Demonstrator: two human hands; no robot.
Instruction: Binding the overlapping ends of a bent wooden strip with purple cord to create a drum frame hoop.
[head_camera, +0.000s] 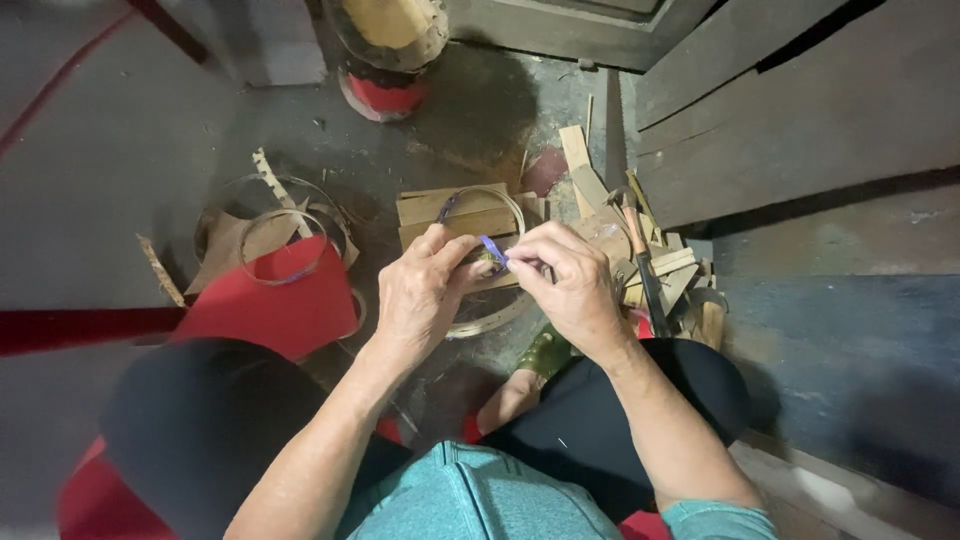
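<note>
**Both hands bind a thin hoop with blue strip, low over the floor**

The fingers (462, 250) of the left hand (425, 290) are pressed together on the near side of a thin bamboo hoop (512, 205), thumb and forefinger pinching it where a blue strip (493, 250) crosses. The right hand (570, 280) meets it from the other side, its fingers closed on the free end of that strip, knuckles up, so the two pinches nearly touch. The hoop is held in the air between the hands, above the person's knees, its far arc standing out over a short wooden block (440, 212) on the floor (120, 150).

To do this binding well, I judge the left pinch should keep the join from sliding while the right draws the strip snug and flat, each turn lying just beside the last; a slack turn would probably let the hoop spring open.

Just beyond the right hand lies a knife with a dark handle (648, 275) on a heap of bamboo offcuts (600, 190). A second, pale ring (490, 322) lies on the floor under the hands. To the left, finished hoops (285, 245) rest on brown scraps beside a red sheet (285, 305). At the far edge of the floor stands a round container with a red base (385, 95), and grey planks (800, 100) run along the right. The person sits low, in dark trousers and a teal top, one green-sandalled foot (545, 350) showing beneath the wrists.
</note>
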